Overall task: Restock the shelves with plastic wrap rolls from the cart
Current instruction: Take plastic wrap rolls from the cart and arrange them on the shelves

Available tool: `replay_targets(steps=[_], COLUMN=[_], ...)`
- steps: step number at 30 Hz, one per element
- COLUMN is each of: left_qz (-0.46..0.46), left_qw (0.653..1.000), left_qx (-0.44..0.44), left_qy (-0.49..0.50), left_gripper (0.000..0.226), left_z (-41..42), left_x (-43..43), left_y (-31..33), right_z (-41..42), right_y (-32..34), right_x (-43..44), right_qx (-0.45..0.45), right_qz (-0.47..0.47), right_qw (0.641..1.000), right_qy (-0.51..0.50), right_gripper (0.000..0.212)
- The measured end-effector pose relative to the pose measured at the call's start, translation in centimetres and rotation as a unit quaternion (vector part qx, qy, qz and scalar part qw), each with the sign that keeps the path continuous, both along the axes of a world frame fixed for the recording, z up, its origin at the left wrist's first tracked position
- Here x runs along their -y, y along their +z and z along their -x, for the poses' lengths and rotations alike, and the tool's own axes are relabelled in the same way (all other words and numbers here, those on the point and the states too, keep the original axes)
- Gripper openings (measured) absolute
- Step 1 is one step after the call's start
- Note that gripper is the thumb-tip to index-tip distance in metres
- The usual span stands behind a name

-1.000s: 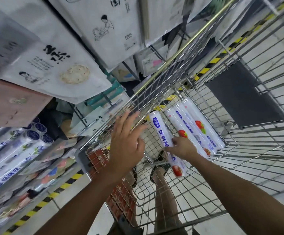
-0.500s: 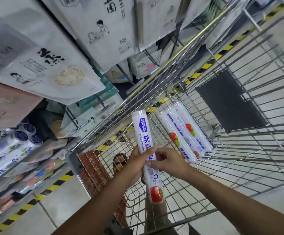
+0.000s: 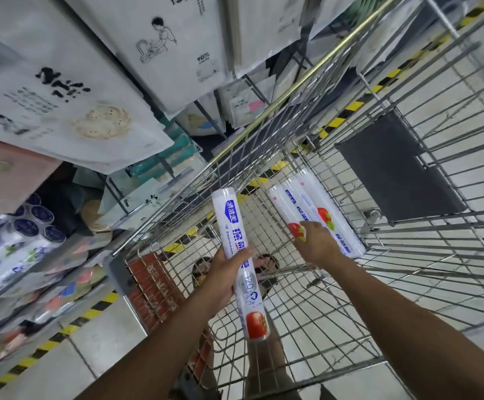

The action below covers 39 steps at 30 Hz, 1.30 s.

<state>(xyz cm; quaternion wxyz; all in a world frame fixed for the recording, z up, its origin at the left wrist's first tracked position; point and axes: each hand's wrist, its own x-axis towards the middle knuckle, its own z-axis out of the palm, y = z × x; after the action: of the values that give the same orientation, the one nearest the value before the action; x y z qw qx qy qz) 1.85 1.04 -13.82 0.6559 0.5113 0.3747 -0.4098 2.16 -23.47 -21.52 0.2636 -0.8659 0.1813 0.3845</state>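
My left hand (image 3: 223,275) grips a white plastic wrap roll (image 3: 230,223) with blue lettering and a red tomato print, holding it above the near left part of the wire cart (image 3: 292,90). Two or three matching rolls (image 3: 307,197) lie side by side on the cart floor against its right wall. My right hand (image 3: 318,243) lies on those rolls with its fingers over the nearest one; I cannot tell whether they have closed round it. The shelf (image 3: 10,255) at lower left holds stacked rolls of the same kind.
White hanging product bags (image 3: 61,105) overhang the shelf and the cart's left side. A black flap (image 3: 393,168) stands at the cart's far end. A red panel (image 3: 154,287) sits at the near left of the cart. Yellow-black floor tape (image 3: 47,345) runs along the shelf base.
My right hand lifted one roll from the cart and passed it to my left hand. The right hand then went back down onto the rolls left in the cart.
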Motion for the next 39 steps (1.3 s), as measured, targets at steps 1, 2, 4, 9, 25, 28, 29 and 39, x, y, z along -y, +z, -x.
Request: replay_targets(steps=[1,2,4,9,25,28,29,39], left_qz=[-0.002,-0.004,-0.011,-0.020,-0.127,-0.148,-0.152,-0.181], left_qw=[1.000,1.000,1.000,1.000,0.975,0.971,0.970,0.954], left_qx=[-0.002,-0.004,-0.008,0.002,0.144,0.163,0.168,0.238], left_qy=[-0.002,-0.004,-0.009,-0.020,-0.113,-0.094,-0.086,0.020], left_gripper=[0.040,0.041,0.044,0.053,0.055,0.041,0.036,0.033], left_z=[0.1,0.1,0.3,1.0,2.9,3.1,3.2,7.0], left_x=[0.0,-0.1,-0.2,-0.8,-2.8,-3.5,-3.8,-10.6], left_y=[0.0,0.0,-0.1,-0.1,4.6,7.0,8.0,16.2], right_z=[0.4,0.7,1.0,1.0,0.5,0.2,0.2,2.3], right_y=[-0.7,-1.0,-1.6,-2.9,1.0,6.2,8.1,21.6], right_x=[0.1,-0.1,-0.4,-1.0,-1.8,-3.3,-3.9,-13.8], right_qx=[-0.005,-0.008,0.005,0.001,-0.019,-0.007,-0.011,-0.020], right_qz=[0.021,0.038,0.071,0.113,-0.050,-0.138,-0.172,-0.385], right_qw=[1.000,0.999,0.997,0.992,0.998,0.990,0.985,0.915], right_qy=[0.009,0.020,0.024,0.059,0.026,-0.025,-0.032,-0.119], right_gripper=[0.055,0.060,0.060,0.067,0.048,0.044,0.040,0.060])
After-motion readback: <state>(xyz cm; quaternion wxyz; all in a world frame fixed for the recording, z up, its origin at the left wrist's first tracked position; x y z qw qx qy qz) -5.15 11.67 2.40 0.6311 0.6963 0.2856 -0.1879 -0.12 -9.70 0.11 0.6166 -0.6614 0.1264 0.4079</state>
